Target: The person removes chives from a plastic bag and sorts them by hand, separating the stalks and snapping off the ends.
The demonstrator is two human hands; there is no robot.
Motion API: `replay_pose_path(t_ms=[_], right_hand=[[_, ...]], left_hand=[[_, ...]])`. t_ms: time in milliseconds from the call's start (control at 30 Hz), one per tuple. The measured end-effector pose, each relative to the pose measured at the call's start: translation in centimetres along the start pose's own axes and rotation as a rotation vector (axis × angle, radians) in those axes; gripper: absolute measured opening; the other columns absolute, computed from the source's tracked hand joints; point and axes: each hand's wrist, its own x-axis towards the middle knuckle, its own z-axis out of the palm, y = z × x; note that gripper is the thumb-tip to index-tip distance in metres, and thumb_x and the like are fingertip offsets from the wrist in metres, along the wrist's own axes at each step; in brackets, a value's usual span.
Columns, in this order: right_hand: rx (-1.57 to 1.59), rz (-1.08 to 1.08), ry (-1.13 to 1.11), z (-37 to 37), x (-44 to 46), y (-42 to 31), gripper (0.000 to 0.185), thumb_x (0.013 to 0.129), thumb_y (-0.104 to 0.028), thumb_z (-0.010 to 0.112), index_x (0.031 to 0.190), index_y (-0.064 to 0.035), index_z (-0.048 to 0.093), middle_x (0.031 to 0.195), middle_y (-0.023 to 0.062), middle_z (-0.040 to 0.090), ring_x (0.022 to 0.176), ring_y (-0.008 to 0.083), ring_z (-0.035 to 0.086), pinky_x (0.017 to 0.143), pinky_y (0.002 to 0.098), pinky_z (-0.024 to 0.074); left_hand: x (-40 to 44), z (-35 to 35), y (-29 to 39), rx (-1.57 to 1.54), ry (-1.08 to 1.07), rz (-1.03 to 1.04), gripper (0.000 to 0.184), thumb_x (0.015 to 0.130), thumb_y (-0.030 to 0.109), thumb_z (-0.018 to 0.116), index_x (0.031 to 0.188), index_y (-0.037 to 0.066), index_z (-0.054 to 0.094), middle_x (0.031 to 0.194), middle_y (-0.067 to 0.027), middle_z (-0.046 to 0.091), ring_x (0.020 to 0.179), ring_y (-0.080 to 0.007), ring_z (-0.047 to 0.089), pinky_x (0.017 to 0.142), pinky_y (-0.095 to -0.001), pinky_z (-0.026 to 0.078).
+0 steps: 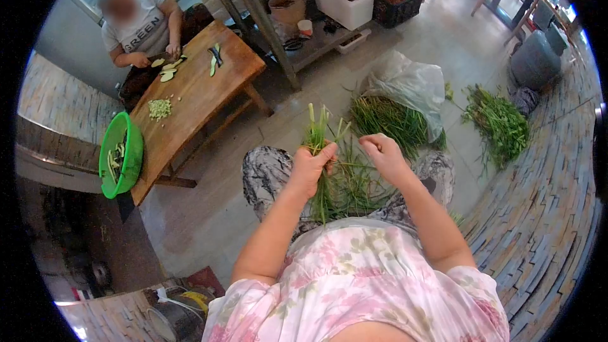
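Note:
My left hand [306, 171] is closed round a bunch of long, thin green stems [323, 199]. Pale stem ends stick up above the fist, and the leaves hang down below it. To the right and a little apart, my right hand [383, 157] has its fingers pinched together; whatever may be between them is too small to make out. Loose green blades [358, 190] lie between my knees. Just beyond my right hand is a heap of thin greens [387, 120], partly covered by a clear plastic bag [411, 85].
Leafy greens [498, 123] lie on the floor at right, near a gas cylinder [535, 60]. At left, a co-worker [142, 25] cuts vegetables on a wooden table [202, 82]. A green basin [132, 158] stands by its end. Behind is a shelf with a white crate [345, 9].

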Motion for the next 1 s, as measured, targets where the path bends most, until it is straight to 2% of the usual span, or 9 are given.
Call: replay_pose_path(t_ms=[67, 167, 267, 400, 433, 567, 667, 900, 1000], right_hand=[[0.401, 0.163, -0.073, 0.0, 0.0, -3.4, 0.02, 0.081, -0.018, 0.054, 0.088, -0.0003, 0.061, 0.077, 0.0053, 0.056, 0.078, 0.0183, 0.054, 0.068, 0.0338, 0.0431], [0.599, 0.319, -0.172, 0.4, 0.3, -3.9, 0.022, 0.084, -0.023, 0.054, 0.082, -0.0021, 0.061, 0.074, 0.0013, 0.055, 0.071, 0.0111, 0.049, 0.064, 0.029, 0.0407], [0.773, 0.087, 0.105, 1.2, 1.6, -0.3, 0.02, 0.086, -0.022, 0.052, 0.078, -0.0051, 0.058, 0.076, 0.0028, 0.055, 0.064, 0.0108, 0.047, 0.057, 0.0263, 0.0384], [1.195, 0.292, 0.113, -1.4, 1.6, -2.2, 0.017, 0.088, -0.023, 0.05, 0.088, -0.0066, 0.053, 0.067, -0.0002, 0.046, 0.057, 0.0091, 0.041, 0.046, 0.0241, 0.0307], [1.111, 0.226, 0.088, -1.8, 1.9, -1.8, 0.021, 0.086, -0.027, 0.054, 0.094, -0.0068, 0.053, 0.063, -0.0027, 0.041, 0.051, 0.0064, 0.037, 0.043, 0.0219, 0.0261], [0.791, 0.322, 0.006, -2.1, 2.3, -4.6, 0.025, 0.082, -0.024, 0.062, 0.096, -0.0034, 0.056, 0.057, -0.0079, 0.036, 0.042, 0.001, 0.027, 0.038, 0.019, 0.0188], [0.72, 0.315, -0.202, -1.8, 2.7, -4.7, 0.021, 0.082, -0.021, 0.062, 0.092, -0.0037, 0.056, 0.057, -0.0078, 0.038, 0.042, 0.0006, 0.028, 0.038, 0.0188, 0.0192], [0.93, 0.167, 0.045, -2.9, 2.3, -4.9, 0.01, 0.08, -0.014, 0.063, 0.082, -0.0081, 0.056, 0.057, -0.0064, 0.041, 0.042, 0.0026, 0.032, 0.038, 0.0188, 0.0216], [1.031, 0.114, 0.138, -4.1, 1.7, -4.6, 0.009, 0.081, -0.013, 0.062, 0.084, -0.0083, 0.055, 0.058, -0.006, 0.039, 0.044, 0.0029, 0.031, 0.038, 0.0186, 0.0218]], left_hand=[[-0.2, 0.7, -0.7, 0.018, -0.043, -0.012, 0.019, 0.079, 0.017, 0.066, 0.088, 0.003, 0.057, 0.07, -0.002, 0.057, 0.057, -0.0109, 0.051, 0.05, -0.0255, 0.04], [-0.8, 1.6, -0.8, 0.029, -0.094, -0.045, 0.018, 0.08, 0.017, 0.065, 0.089, 0.003, 0.057, 0.074, -0.004, 0.06, 0.061, -0.0115, 0.054, 0.052, -0.0258, 0.043], [-0.9, 1.5, -0.8, 0.031, -0.105, -0.021, 0.018, 0.081, 0.016, 0.064, 0.09, 0.002, 0.056, 0.08, -0.0063, 0.062, 0.068, -0.0128, 0.057, 0.056, -0.0265, 0.046], [-0.5, 1.0, -1.1, -0.053, -0.156, -0.04, 0.023, 0.082, 0.019, 0.062, 0.096, 0.001, 0.055, 0.084, -0.0075, 0.062, 0.074, -0.0155, 0.058, 0.063, -0.029, 0.046], [-0.5, 1.0, -1.2, -0.05, -0.191, -0.044, 0.022, 0.083, 0.019, 0.061, 0.095, 0.001, 0.055, 0.085, -0.0079, 0.062, 0.074, -0.0157, 0.059, 0.063, -0.0291, 0.047], [-0.7, 1.2, -1.1, 0.017, -0.313, -0.033, 0.022, 0.086, 0.021, 0.057, 0.097, 0.002, 0.054, 0.088, -0.0089, 0.063, 0.074, -0.0166, 0.06, 0.063, -0.0299, 0.049], [-1.0, 1.4, -1.0, 0.04, -0.344, -0.049, 0.024, 0.088, 0.023, 0.055, 0.099, 0.001, 0.053, 0.089, -0.0097, 0.063, 0.075, -0.0174, 0.06, 0.063, -0.0299, 0.049], [-0.4, -0.5, -0.1, -0.224, -0.181, -0.228, 0.025, 0.091, 0.028, 0.047, 0.096, 0.004, 0.053, 0.092, -0.012, 0.061, 0.076, -0.0206, 0.061, 0.063, -0.0328, 0.05], [1.1, -2.5, -0.8, -0.419, -0.021, -0.083, 0.023, 0.091, 0.028, 0.044, 0.093, 0.006, 0.052, 0.086, -0.0126, 0.061, 0.077, -0.0246, 0.06, 0.07, -0.0377, 0.049]])
